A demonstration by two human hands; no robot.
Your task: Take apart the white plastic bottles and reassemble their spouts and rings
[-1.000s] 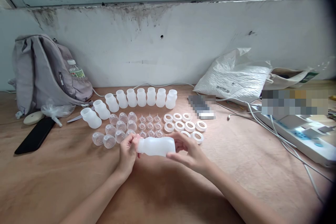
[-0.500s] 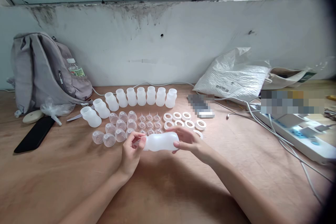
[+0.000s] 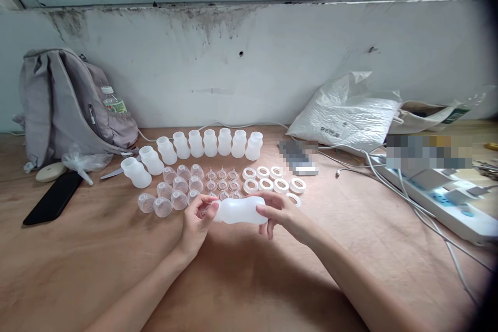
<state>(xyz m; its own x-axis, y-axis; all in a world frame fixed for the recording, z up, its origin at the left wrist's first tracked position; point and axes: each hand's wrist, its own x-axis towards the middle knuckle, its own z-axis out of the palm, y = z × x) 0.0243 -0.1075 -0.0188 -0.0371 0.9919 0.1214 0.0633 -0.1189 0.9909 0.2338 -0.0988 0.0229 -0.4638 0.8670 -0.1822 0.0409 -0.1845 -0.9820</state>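
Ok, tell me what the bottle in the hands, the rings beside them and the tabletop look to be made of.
Bottle: apparently soft plastic or silicone, milky, translucent, matte; light glows through it. Rings: probably hard plastic, opaque white, smooth with slight sheen. Tabletop: apparently plywood, bare and matte, with visible grain streaks.

Bottle (image 3: 239, 211) mouth: covered by left hand (image 3: 198, 223), whatever its fingertips pinch too small to tell | far-right box (image 3: 428, 151) and small flat item (image 3: 299, 157) by the rings: pixelated, unreadable | backpack (image 3: 58, 104) hides most of a water bottle (image 3: 112, 101) | power strip (image 3: 459, 207): runs into dark right edge | both forearms cut off at near edge
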